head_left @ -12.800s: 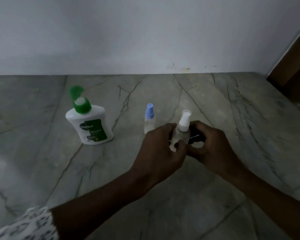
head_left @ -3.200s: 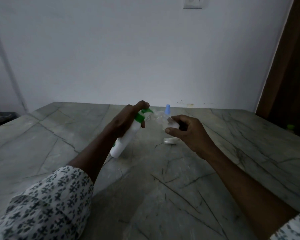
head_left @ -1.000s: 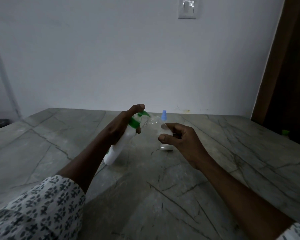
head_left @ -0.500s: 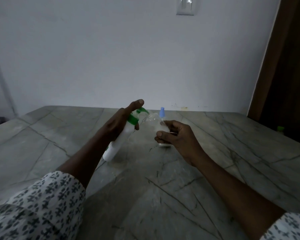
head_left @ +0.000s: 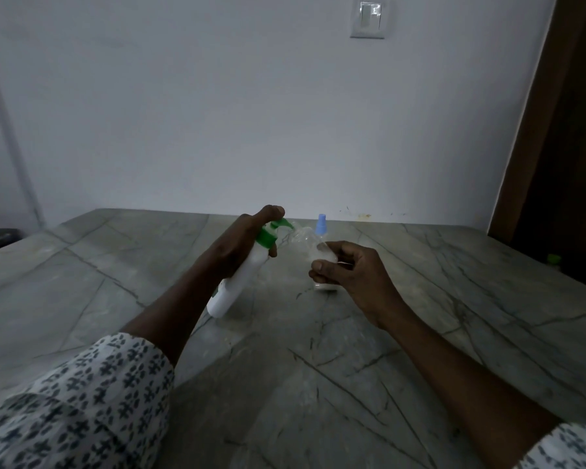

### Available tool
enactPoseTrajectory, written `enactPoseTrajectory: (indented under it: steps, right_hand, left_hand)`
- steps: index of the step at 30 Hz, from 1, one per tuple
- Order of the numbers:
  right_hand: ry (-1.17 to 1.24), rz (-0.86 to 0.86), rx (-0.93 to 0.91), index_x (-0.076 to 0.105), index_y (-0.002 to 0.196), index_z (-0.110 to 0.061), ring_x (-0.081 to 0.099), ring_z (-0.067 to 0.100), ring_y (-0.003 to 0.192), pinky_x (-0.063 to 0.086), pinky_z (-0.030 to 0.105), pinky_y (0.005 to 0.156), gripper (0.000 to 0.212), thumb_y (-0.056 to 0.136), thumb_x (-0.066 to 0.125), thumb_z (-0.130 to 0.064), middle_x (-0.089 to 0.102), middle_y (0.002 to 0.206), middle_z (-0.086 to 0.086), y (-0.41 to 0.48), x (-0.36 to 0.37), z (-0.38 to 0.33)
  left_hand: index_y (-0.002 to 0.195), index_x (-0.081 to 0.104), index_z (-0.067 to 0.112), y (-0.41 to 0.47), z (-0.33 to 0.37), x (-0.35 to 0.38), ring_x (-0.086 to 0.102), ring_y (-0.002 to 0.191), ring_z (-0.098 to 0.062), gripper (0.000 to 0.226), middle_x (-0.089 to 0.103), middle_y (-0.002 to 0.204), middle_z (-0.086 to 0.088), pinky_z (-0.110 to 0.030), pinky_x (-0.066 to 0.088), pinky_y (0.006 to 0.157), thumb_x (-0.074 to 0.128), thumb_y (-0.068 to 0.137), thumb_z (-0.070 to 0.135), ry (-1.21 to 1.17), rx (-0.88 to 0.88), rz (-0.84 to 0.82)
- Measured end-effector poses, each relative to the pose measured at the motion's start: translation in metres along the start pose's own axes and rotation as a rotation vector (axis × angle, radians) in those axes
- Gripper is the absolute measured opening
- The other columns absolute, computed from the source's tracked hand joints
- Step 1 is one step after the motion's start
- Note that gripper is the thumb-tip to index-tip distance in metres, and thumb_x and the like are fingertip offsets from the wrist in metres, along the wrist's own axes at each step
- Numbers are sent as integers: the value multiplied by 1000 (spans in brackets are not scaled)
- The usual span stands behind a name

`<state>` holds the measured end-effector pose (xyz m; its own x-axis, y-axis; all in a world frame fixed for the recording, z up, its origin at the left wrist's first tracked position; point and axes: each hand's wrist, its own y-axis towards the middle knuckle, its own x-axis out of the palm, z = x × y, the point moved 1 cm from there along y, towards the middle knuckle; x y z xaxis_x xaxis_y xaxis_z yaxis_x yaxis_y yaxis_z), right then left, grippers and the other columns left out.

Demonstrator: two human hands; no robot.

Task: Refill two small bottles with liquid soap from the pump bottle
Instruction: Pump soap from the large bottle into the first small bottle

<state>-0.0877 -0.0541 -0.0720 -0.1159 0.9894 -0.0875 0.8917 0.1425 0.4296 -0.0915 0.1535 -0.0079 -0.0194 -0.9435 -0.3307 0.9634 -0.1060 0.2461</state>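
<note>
The left hand [head_left: 241, 247] grips the pump bottle [head_left: 241, 282] tilted on the desk [head_left: 420, 333], forefinger on the pump, so its spout meets the uncapped clear bottle [head_left: 305, 242] which the right hand [head_left: 352, 270] pinches slanted toward it, while the blue-capped bottle [head_left: 321, 225] stands behind.

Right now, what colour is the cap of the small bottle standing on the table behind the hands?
Light blue cap, clearest in the head view.

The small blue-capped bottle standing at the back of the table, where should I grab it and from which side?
Probably pinch the blue-capped bottle round its body just under the cap, coming down from above: it stands upright, and the pump bottle and clear bottle held in front block a near-side approach.
</note>
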Motion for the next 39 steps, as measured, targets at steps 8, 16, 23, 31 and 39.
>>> enactPoseTrajectory:
  steps: [8,16,23,31,39]
  right_hand:
    - [13,9,1,65,120,0,71,35,97,57,51,88,43,80,77,-10,70,112,19,0,0,2]
    - [86,-18,-1,63,120,3,74,32,90,60,40,82,41,82,74,-4,71,109,22,-3,5,-1]
    - [87,-27,5,65,117,-2,74,32,89,60,40,82,38,80,75,-4,72,107,21,-5,6,-1]
    - [88,-18,-12,63,121,3,74,31,90,60,28,74,41,82,73,-2,71,110,20,-4,6,-3]
    - [95,-10,-26,64,118,4,75,32,81,60,33,74,38,82,74,-3,73,100,21,-5,5,-1]
  left_hand:
    - [58,74,26,-2,2,2,59,54,-13,60,67,68,-14,-29,47,63,48,84,73,7,43,-8]
    - [72,72,14,-7,4,0,58,52,-14,59,65,69,-16,-29,46,62,51,74,69,-53,20,-10]
    - [67,63,10,-6,5,2,53,44,-13,46,62,62,-13,-24,42,52,47,97,40,-42,7,5]
    - [72,73,15,-7,4,2,58,52,-12,58,66,69,-13,-26,47,61,48,80,66,-25,3,-11]
    - [74,67,11,-5,3,0,56,47,-12,46,66,63,-9,-27,44,58,49,94,49,-29,-17,-2]
